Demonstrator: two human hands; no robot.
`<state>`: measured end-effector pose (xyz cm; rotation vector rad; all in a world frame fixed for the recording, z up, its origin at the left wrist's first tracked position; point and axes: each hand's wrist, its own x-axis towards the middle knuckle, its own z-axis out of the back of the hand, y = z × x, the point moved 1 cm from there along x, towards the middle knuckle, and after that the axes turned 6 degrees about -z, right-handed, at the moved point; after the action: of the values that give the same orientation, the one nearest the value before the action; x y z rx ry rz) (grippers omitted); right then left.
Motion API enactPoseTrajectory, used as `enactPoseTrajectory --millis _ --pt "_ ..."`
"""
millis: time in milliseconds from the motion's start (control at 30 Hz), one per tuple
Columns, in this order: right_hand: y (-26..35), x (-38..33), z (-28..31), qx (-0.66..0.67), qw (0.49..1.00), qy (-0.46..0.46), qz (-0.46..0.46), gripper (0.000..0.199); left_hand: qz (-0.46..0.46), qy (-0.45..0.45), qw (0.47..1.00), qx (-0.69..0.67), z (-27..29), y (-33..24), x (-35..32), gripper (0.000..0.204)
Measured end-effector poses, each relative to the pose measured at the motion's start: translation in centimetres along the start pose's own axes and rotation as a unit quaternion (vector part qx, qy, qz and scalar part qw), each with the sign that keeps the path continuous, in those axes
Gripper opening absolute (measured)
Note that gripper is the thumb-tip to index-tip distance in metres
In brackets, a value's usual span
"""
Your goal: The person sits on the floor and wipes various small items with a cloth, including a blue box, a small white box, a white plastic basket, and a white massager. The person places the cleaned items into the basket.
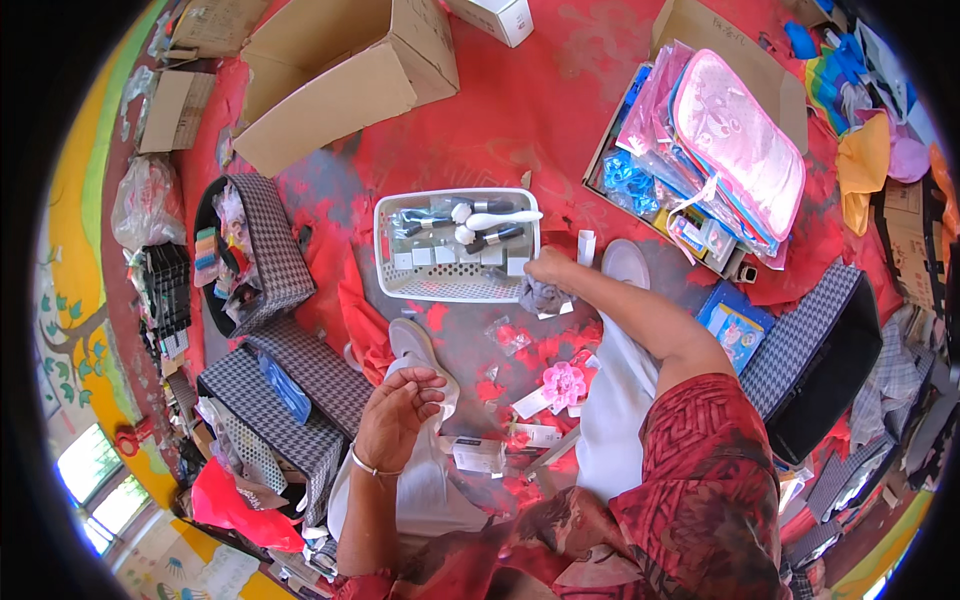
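Observation:
Beside the right end of a white plastic basket (386,262), my right hand (548,268) is closed round a bunched grey cloth-like item (545,297). Inside the basket are small white boxes (422,257) in a row, several black-handled items in clear wrap, and a white-handled brush (505,217) lying across the top. My left hand (402,412) is raised over my left leg, away from the basket. Its fingers are curled in together and I see nothing in them. A pink flower ornament (564,385) lies on the floor between my legs, with small packets round it.
A large cardboard box (330,105) stands open at the far left. Far right, another carton (690,25) is heaped with pink pouches (740,130). Houndstooth bins (268,240) flank me on the left, and another houndstooth bin (810,350) lies at right. Red sheeting covers the floor.

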<state>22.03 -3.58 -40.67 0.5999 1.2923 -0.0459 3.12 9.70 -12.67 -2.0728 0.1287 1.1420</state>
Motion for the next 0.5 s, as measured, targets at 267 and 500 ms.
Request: enactPoseTrajectory --millis 267,500 --pt "-2.4 -1.9 -3.0 0.109 0.991 0.031 0.067 0.038 -0.005 0.008 1.000 0.005 -0.3 0.0 -0.1 0.022" --pt "-1.1 -2.9 0.8 0.099 0.983 0.049 0.147 0.032 -0.007 0.007 1.000 0.011 -0.4 -0.1 -0.2 0.022"
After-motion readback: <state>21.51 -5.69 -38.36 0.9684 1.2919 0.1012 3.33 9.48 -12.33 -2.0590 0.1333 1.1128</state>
